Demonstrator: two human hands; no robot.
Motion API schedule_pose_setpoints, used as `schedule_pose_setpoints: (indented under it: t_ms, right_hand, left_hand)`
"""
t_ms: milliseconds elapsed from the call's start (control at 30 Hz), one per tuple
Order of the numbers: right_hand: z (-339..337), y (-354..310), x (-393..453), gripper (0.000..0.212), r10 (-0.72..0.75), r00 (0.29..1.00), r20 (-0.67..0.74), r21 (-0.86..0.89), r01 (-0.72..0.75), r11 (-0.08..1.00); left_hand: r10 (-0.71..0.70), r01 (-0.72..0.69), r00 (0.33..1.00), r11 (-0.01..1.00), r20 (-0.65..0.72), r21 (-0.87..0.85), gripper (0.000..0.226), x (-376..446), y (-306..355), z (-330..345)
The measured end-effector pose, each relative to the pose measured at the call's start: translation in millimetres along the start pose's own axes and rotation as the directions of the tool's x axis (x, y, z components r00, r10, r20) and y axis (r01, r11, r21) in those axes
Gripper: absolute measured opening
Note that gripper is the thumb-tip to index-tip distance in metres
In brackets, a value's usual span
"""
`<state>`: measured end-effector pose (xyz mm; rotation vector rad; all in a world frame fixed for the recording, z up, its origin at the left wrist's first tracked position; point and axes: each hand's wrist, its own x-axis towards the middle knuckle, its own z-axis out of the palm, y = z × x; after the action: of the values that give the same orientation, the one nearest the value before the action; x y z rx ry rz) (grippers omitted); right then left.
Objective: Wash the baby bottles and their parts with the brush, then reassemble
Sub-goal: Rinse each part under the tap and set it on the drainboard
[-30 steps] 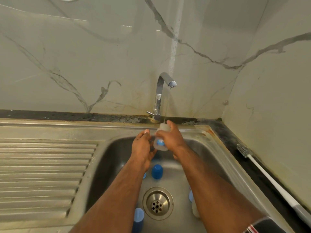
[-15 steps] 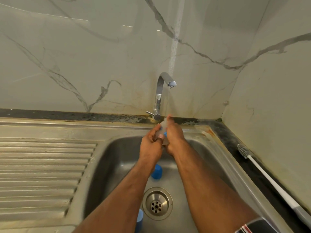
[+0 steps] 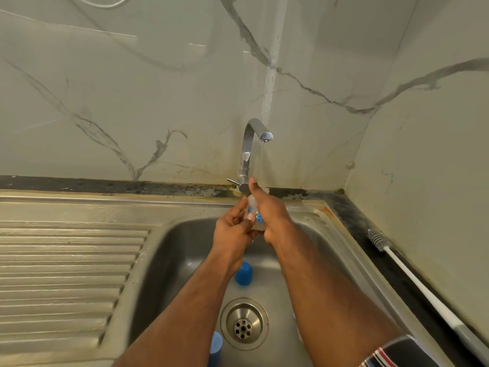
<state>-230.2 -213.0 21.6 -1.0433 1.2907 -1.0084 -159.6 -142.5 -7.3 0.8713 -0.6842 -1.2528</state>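
A small clear baby bottle (image 3: 254,213) with blue print is held upright under the thin stream from the tap (image 3: 250,149). My right hand (image 3: 267,207) grips the bottle from the right, fingers curled round it and thumb up. My left hand (image 3: 234,227) wraps its fingers over the bottle's left side. One blue cap (image 3: 243,273) stands on the sink floor below my hands, and another blue cap (image 3: 216,345) shows by my left forearm. The bottle brush (image 3: 381,242) with a white handle lies on the dark counter at the right.
The steel sink basin (image 3: 180,250) has a round drain (image 3: 244,323) in the middle. A ribbed draining board (image 3: 66,274) spreads to the left. Marble walls close the back and the right side.
My left hand closed in from beside the bottle and now wraps it. Both hands rose slightly toward the tap with the bottle.
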Motion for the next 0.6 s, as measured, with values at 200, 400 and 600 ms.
schedule_pose_setpoints:
  t_ms: [200,400,600]
  right_hand:
    - [2,8,-6,0.048,-0.142,0.989,0.038,-0.063,0.144,0.988]
    - [-5,-3,-12,0.015,-0.432,0.902,0.012,-0.239,0.422,0.875]
    - [-6,5,-15,0.042,-0.425,0.904,0.047,-0.478,0.394,0.785]
  left_hand:
    - [0.017,0.025,0.969,0.985,-0.246,0.17,0.021,4,-3,-10]
    - [-0.039,0.104,0.926,0.982,-0.375,0.156,0.013,13,-3,-15]
    - [-0.132,0.193,0.905,0.975,-0.405,0.113,0.035,16,-2,-17]
